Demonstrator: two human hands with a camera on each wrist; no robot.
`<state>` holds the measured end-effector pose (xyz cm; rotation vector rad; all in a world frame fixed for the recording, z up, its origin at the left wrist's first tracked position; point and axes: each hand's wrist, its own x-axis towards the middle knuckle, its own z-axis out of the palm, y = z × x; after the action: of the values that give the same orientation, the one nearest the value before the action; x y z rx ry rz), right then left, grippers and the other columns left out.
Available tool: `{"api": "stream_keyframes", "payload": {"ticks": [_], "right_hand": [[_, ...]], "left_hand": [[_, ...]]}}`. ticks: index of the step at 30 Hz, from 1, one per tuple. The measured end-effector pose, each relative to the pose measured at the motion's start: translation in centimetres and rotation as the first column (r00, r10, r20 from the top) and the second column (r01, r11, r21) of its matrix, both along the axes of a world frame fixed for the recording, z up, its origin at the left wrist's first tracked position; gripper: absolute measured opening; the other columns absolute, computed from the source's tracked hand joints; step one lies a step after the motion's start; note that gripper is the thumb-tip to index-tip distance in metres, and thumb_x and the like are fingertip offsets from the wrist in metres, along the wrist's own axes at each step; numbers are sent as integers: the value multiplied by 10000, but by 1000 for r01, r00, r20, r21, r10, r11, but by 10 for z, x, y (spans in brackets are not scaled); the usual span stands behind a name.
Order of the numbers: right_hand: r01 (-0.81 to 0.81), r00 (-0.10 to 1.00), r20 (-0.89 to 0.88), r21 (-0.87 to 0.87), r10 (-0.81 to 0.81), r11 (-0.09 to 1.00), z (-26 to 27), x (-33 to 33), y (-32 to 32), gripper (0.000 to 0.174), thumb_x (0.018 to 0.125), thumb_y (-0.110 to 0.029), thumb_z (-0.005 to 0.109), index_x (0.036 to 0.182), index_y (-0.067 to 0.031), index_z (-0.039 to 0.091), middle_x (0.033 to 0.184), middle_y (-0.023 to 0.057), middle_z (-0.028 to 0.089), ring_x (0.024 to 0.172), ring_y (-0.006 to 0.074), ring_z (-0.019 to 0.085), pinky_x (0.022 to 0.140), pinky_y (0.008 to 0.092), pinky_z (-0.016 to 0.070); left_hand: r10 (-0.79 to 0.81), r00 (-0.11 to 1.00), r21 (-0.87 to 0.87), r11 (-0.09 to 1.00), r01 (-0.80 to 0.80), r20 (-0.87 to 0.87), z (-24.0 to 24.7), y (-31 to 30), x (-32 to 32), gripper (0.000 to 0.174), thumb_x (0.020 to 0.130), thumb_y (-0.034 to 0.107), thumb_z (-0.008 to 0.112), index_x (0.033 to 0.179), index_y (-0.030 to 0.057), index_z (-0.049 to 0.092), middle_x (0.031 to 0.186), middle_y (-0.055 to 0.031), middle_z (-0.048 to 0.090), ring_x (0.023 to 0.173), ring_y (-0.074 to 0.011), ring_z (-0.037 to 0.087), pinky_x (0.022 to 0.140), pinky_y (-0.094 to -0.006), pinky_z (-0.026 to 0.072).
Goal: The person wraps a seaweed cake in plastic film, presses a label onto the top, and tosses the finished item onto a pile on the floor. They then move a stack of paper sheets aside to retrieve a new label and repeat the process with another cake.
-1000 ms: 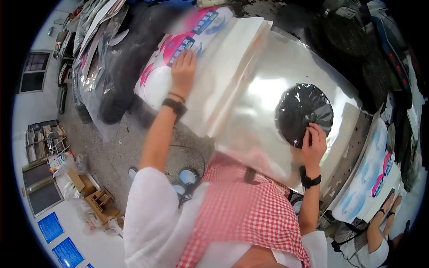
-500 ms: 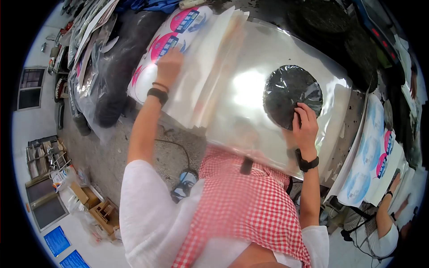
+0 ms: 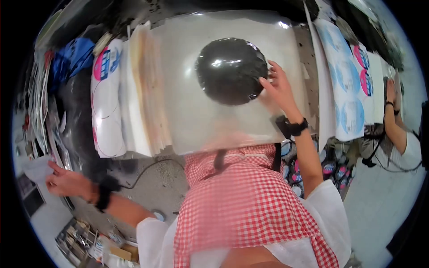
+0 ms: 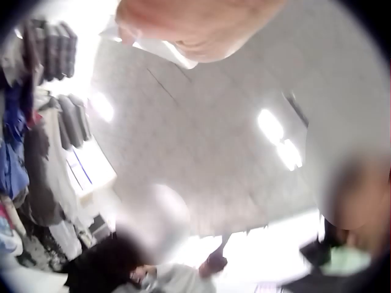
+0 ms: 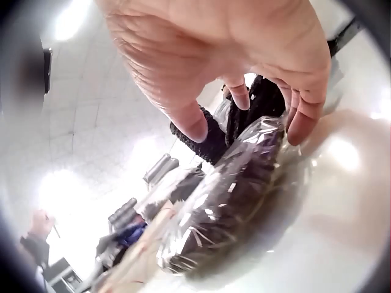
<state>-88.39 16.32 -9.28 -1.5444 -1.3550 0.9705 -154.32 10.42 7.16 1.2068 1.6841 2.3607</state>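
Note:
A round black disc in shiny clear wrap (image 3: 231,71) lies on a pale, film-covered surface (image 3: 187,116). At its right edge is my right hand (image 3: 282,91), thumb and fingers spread and loosely bent. The right wrist view has this hand (image 5: 226,49) just above the wrapped disc (image 5: 229,189); whether each fingertip touches is unclear. Far out to the left, my left hand (image 3: 71,182) pinches a thin whitish piece (image 3: 38,169) between thumb and fingers. In the left wrist view, a white edge (image 4: 165,52) shows under that hand (image 4: 201,27).
White printed packaging (image 3: 106,120) and layered sheets (image 3: 138,98) stand left of the surface. More printed packaging (image 3: 344,85) lies to the right, beyond which another person's arm (image 3: 395,125) shows. Dark plastic (image 3: 80,111) and a blue bag (image 3: 73,58) are at the left.
My left hand has left the printed packaging and swung out left and down, now with a whitish piece in it. The view has turned; my right hand remains at the disc's edge.

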Motion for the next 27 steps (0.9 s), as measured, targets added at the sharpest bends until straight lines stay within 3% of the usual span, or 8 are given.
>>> {"api": "stream_keyframes", "payload": {"ticks": [2,3,4,6,14,19,25,27], "right_hand": [[-15,997,-73,-21,14,1000,-1,-6,5,577,806,-164,706,1322,-85,461,1166,161,516,992,217,569,765,309,515],[-29,993,-113,-26,26,999,-1,-10,7,581,801,-147,709,1325,-95,462,1135,149,527,956,190,580,733,289,521],[-33,980,-197,-59,21,998,0,-13,7,592,791,-127,713,1327,-100,464,1121,138,533,925,173,585,724,280,519],[-52,933,-361,-126,3,991,1,-18,6,617,772,-87,721,1333,-112,466,1093,117,546,864,138,594,705,261,514],[34,979,-199,-1,-33,999,-18,-20,8,643,712,-56,751,1311,-87,520,991,66,529,753,112,540,645,246,496],[56,993,-102,0,-56,998,-16,-23,8,630,711,-36,740,1299,-77,518,994,86,558,790,126,576,645,249,513],[16,977,-212,-74,-31,997,-14,-17,16,602,729,-16,723,1289,-67,510,1022,90,577,756,115,588,630,248,517],[-24,959,-283,-98,-5,995,-9,-13,15,595,743,-14,712,1297,-67,502,1029,88,583,756,110,590,639,244,518]], "left_hand": [[495,632,-81,746,-661,-596,-56,10,136,240,978,124,467,1028,-105,516,1047,-184,581,888,-293,594,840,-393,486],[384,521,-102,724,-682,-762,-83,14,208,235,986,133,450,1021,-90,514,1033,-185,581,872,-310,595,832,-412,482],[-39,689,-301,916,-264,-724,-104,16,261,286,988,140,433,1167,-77,486,1172,-202,553,1059,-332,542,923,-420,440],[-589,476,-474,808,349,-654,-104,34,389,346,965,73,421,1273,-66,494,1331,-226,510,1281,-360,460,1047,-427,383],[-805,153,-735,587,340,-573,-161,67,415,381,865,11,493,1235,-74,520,1352,-192,493,1280,-327,461,1048,-464,368],[-786,-13,-786,616,53,-618,-110,92,452,477,874,329,570,1343,274,506,1418,-44,453,1328,-252,402,966,-743,164],[-681,523,-796,605,9,-512,-207,161,387,660,898,380,600,1437,110,332,1387,-109,472,1267,-299,454,1032,-610,276],[-782,591,-778,243,579,196,-153,150,384,661,904,307,621,1437,70,309,1345,-113,500,1215,-272,498,1008,-473,362]]}}
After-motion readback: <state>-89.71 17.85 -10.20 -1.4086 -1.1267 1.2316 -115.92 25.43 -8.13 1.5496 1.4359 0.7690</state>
